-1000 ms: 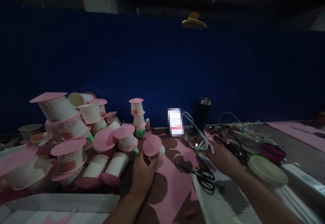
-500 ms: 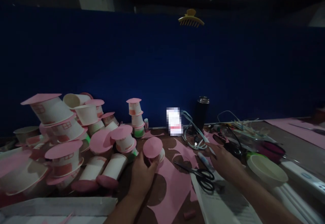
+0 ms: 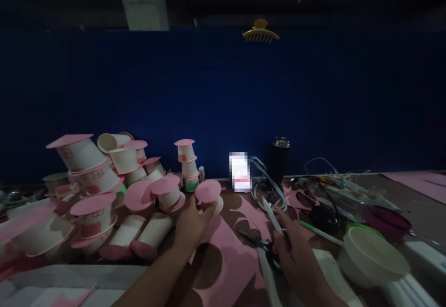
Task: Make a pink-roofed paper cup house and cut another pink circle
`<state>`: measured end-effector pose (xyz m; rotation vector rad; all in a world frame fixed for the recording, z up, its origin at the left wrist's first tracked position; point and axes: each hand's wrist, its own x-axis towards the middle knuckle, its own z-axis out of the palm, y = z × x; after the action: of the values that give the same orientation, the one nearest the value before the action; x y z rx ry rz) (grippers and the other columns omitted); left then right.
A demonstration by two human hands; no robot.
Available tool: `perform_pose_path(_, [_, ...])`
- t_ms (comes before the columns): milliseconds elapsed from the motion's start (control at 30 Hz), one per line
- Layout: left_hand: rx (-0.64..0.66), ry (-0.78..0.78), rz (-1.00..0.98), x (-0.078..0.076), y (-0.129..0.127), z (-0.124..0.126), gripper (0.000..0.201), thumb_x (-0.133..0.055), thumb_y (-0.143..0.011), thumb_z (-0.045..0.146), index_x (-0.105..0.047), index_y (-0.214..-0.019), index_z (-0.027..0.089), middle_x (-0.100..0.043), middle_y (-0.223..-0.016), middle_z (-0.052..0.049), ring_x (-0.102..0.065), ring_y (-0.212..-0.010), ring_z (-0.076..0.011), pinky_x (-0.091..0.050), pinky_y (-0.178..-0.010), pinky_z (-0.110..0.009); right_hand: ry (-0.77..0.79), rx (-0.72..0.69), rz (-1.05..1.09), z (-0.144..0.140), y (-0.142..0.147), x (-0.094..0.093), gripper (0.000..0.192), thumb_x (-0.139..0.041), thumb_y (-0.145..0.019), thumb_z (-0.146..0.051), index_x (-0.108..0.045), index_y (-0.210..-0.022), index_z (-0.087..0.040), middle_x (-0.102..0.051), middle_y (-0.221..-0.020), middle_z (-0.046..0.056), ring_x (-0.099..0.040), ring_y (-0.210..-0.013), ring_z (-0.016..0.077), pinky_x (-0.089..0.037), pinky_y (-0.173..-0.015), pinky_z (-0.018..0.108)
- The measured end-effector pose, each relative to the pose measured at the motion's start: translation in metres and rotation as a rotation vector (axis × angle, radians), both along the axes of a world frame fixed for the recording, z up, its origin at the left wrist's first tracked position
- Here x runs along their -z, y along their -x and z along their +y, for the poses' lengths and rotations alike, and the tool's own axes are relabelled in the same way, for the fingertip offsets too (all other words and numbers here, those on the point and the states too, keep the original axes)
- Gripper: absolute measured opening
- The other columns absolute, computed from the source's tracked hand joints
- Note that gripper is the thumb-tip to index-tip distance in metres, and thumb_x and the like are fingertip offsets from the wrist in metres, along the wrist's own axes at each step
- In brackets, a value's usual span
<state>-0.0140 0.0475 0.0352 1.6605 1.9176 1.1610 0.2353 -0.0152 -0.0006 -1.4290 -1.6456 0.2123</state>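
Right hand [image 3: 296, 251] drawn back gripping white pen [image 3: 272, 214], left hand [image 3: 190, 225] on pink-lidded paper cup [image 3: 210, 195]

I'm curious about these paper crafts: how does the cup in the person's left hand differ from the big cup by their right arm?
The small cup carries a pink paper disc on top; the large cup has none and stands open. The small cup is gripped by the left hand; the large cup stands untouched beside the right hand, which holds a white pen. Both are whitish paper cups.

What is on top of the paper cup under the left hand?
A pink paper circle lies on the cup like a lid. The left hand covers the cup's lower side, so its base and whatever lies beneath it cannot be seen.
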Motion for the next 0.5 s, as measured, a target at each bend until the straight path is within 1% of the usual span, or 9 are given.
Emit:
perform_pose_path(67, [-0.037,0.001,0.027,-0.01,-0.008,0.019,0.039,-0.062,-0.077,0.043,-0.058,-0.107,0.019,-0.07,-0.103,-0.011,-0.066,-0.092,-0.0247,-0.048,-0.075,-0.031,0.039,-0.035,0.021,-0.001,0.003,0.0,0.049,-0.038,-0.092,-0.03,-0.039,-0.141,-0.022,-0.054,-0.137,0.012,-0.051,-0.126,0.0264,-0.046,-0.1,0.043])
perform_pose_path(133, [-0.075,0.021,0.068,-0.012,-0.017,0.04,0.039,-0.065,-0.074,0.042,-0.06,-0.104,0.018,-0.07,-0.104,-0.013,-0.066,-0.093,-0.0263,-0.048,-0.075,-0.032,0.06,-0.056,0.035,-0.002,0.004,0.0,0.049,-0.037,-0.093,-0.028,-0.038,-0.141,-0.022,-0.053,-0.139,0.011,-0.05,-0.127,0.026,-0.046,-0.1,0.042])
perform_pose_path(233, [-0.122,0.06,0.14,-0.003,-0.027,0.066,0.035,-0.064,-0.074,0.043,-0.061,-0.098,0.018,-0.069,-0.104,-0.016,-0.065,-0.096,-0.0305,-0.047,-0.077,-0.036,0.064,-0.065,0.029,0.0,0.002,0.002,0.05,-0.036,-0.093,-0.027,-0.035,-0.142,-0.022,-0.054,-0.137,0.012,-0.05,-0.127,0.0263,-0.045,-0.101,0.044])
perform_pose_path(333, [-0.141,0.074,0.193,0.008,-0.032,0.083,0.033,-0.062,-0.076,0.041,-0.062,-0.096,0.015,-0.068,-0.103,-0.019,-0.065,-0.098,-0.0334,-0.047,-0.079,-0.039,0.043,-0.059,0.009,0.002,-0.002,0.007,0.048,-0.035,-0.093,-0.028,-0.037,-0.14,-0.02,-0.052,-0.138,0.015,-0.048,-0.128,0.0275,-0.042,-0.103,0.048])
perform_pose_path(400, [-0.148,0.07,0.215,0.012,-0.032,0.09,0.032,-0.062,-0.076,0.039,-0.062,-0.097,0.014,-0.067,-0.105,-0.02,-0.064,-0.1,-0.0336,-0.047,-0.081,-0.039,0.029,-0.068,0.003,0.004,-0.003,0.009,0.047,-0.034,-0.094,-0.028,-0.037,-0.14,-0.019,-0.051,-0.139,0.016,-0.048,-0.129,0.0273,-0.042,-0.103,0.048])
perform_pose_path(500, [-0.141,0.076,0.227,0.016,-0.029,0.098,0.031,-0.062,-0.077,0.039,-0.062,-0.096,0.014,-0.068,-0.102,-0.017,-0.065,-0.099,-0.0314,-0.047,-0.081,-0.036,0.023,-0.077,-0.012,0.005,-0.003,0.011,0.049,-0.034,-0.094,-0.027,-0.034,-0.142,-0.02,-0.051,-0.139,0.017,-0.048,-0.129,0.0266,-0.043,-0.103,0.047])
